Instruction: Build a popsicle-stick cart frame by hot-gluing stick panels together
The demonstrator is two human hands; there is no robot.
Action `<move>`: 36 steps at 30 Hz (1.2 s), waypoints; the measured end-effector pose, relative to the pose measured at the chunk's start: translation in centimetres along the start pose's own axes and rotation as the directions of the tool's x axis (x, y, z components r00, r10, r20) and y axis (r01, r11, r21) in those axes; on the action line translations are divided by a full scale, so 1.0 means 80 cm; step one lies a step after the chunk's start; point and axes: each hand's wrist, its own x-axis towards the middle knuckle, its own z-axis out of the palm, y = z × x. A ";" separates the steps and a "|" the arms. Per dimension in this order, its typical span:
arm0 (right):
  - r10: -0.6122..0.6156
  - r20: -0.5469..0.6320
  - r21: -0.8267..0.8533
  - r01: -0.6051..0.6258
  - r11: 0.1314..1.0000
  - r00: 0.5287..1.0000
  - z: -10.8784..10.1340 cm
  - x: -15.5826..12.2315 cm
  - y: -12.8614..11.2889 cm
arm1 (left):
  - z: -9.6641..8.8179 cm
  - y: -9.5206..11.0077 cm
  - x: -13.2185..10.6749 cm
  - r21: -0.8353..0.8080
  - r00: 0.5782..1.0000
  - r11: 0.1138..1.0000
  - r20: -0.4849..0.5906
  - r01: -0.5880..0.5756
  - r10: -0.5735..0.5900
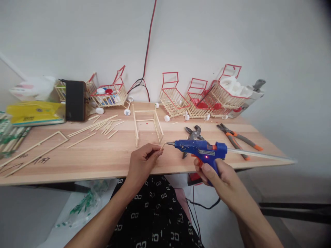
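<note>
Between thumb and forefinger, my left hand (144, 160) pinches a short wooden stick (162, 146) above the front of the table. My right hand (216, 172) is wrapped round the handle of a blue hot glue gun (199, 148), whose red light is lit. Its metal nozzle points left, at the upper end of the stick; whether they touch I cannot tell. A long clear glue stick (261, 155) juts out of the gun's back. Just beyond my left hand stands a partly built frame of thin sticks (144, 120).
Loose sticks (106, 127) lie left of the frame. Pliers (236, 137) and a dark clamp-like tool (192, 132) are on the right. Small stick carts (173, 100) with red handles line the wall. A phone (75, 100) leans by a yellow packet (36, 112). Cables hang below the table (103, 168).
</note>
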 end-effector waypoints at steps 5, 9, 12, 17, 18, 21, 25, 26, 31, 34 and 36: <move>-0.040 -0.045 -0.046 0.038 0.998 0.998 -0.002 -0.001 -0.001 | 0.000 0.001 0.000 0.005 1.000 1.000 0.001 0.004 -0.004; -0.063 -0.071 -0.087 0.057 0.995 0.995 -0.002 0.001 -0.002 | 0.000 0.001 0.000 0.013 1.000 1.000 0.006 -0.006 0.006; -0.087 -0.095 -0.123 0.075 0.990 0.992 0.000 0.002 -0.004 | 0.000 0.000 0.000 0.022 1.000 1.000 0.014 -0.016 0.015; -0.139 -0.100 -0.151 0.123 0.981 0.985 0.002 0.004 -0.010 | 0.000 -0.002 -0.001 -0.005 1.000 1.000 0.003 -0.013 0.013; -0.152 -0.094 -0.155 0.136 0.979 0.984 0.002 0.004 -0.012 | 0.001 -0.003 -0.001 -0.011 1.000 1.000 0.003 -0.011 0.011; -0.203 -0.065 -0.176 0.189 0.966 0.977 0.002 0.004 -0.017 | 0.001 -0.003 -0.001 -0.026 1.000 1.000 0.002 0.004 -0.004; -0.255 -0.038 -0.211 0.242 0.947 0.966 -0.003 0.002 -0.018 | 0.001 -0.002 -0.001 -0.044 1.000 0.999 -0.010 0.029 -0.029; -0.260 -0.041 -0.224 0.245 0.943 0.965 -0.004 0.001 -0.017 | 0.001 -0.002 -0.001 -0.045 1.000 0.999 -0.012 0.028 -0.028; -0.272 -0.120 -0.295 0.227 0.928 0.955 -0.009 0.003 -0.005 | -0.002 0.000 -0.002 -0.031 1.000 0.999 -0.015 -0.016 0.016; -0.316 -0.191 -0.398 0.221 0.890 0.929 -0.012 0.012 0.002 | -0.003 0.001 -0.002 -0.035 0.998 0.998 -0.003 -0.055 0.055; -0.378 -0.230 -0.502 0.223 0.836 0.897 -0.021 0.023 0.009 | -0.004 0.003 -0.002 -0.040 0.998 0.997 0.000 -0.065 0.065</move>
